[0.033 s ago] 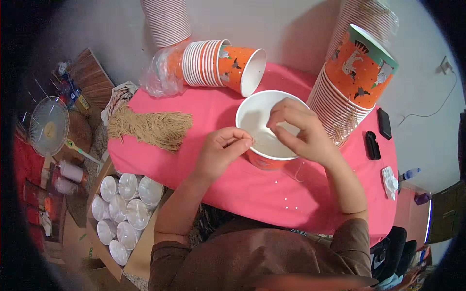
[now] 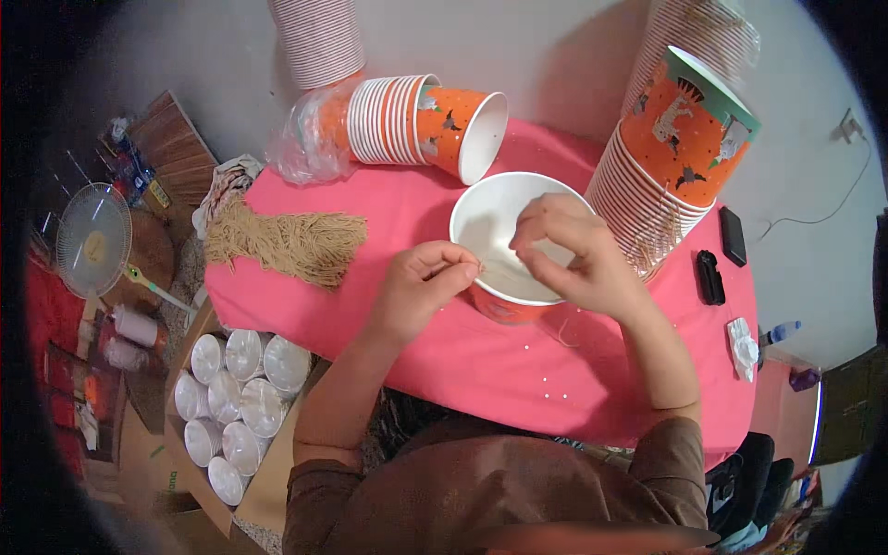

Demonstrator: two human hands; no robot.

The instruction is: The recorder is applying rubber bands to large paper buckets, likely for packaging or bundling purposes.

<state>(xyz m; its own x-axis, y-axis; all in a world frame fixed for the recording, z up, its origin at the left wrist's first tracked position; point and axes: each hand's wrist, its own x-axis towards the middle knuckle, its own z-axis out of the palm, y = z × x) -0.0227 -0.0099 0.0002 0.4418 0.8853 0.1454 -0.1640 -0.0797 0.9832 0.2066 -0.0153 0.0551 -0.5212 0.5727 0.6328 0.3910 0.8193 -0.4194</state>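
Observation:
Between the thumb and forefinger of my left hand [image 2: 421,287] is the end of a thin tan string [image 2: 482,268], pinched at the left rim of a white-lined paper bucket [image 2: 479,205]. My right hand [image 2: 583,250] hovers over the bucket's right side with curled, closed fingers. Whatever its fingertips hold is too small to make out. A faint strand runs inside the bucket from the left fingertips. Below my right hand, a loose length of string hangs in front of the bucket. To the left lies a bundle of tan strings [image 2: 287,245] on the pink cloth [image 2: 462,370].
A nested row of orange patterned buckets [image 2: 444,129] lies at the back. Tall bucket stacks [image 2: 647,213] stand at the right. Two black objects [image 2: 732,236] and a crumpled white tissue [image 2: 742,350] are near the right edge. A carton [image 2: 277,462] of wrapped white cups sits lower left.
My right hand has shifted very slightly down, and the loose string below it has swung a little. My left hand keeps its pinch at the rim.

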